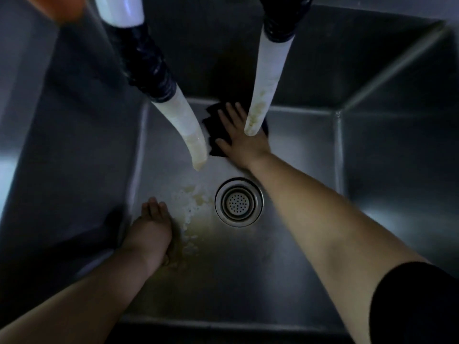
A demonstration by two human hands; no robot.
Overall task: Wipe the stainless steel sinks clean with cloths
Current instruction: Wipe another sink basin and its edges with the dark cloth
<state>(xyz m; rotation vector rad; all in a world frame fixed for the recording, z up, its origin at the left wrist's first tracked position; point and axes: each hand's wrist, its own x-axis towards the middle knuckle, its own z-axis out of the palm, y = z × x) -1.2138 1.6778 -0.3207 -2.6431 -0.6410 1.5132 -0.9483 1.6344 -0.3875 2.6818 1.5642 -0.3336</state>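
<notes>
I look down into a deep stainless steel sink (pixel 310 244) with a round perforated drain (pixel 239 201) in the middle of its floor. My right hand (pixel 238 135) lies flat with spread fingers on a dark cloth (pixel 213 125), pressing it against the far part of the sink floor. My left hand (pixel 151 229) rests on the floor at the near left, fingers straight, beside a patch of whitish foam and yellowish residue (pixel 191 207). It holds nothing that I can see.
Two white hose spouts with black corrugated sleeves hang into the basin: the left spout (pixel 191 135) ends above the foam, the right spout (pixel 263 95) hangs over my right hand. Steep steel walls close in all sides. An orange object (pixel 62 6) is blurred at top left.
</notes>
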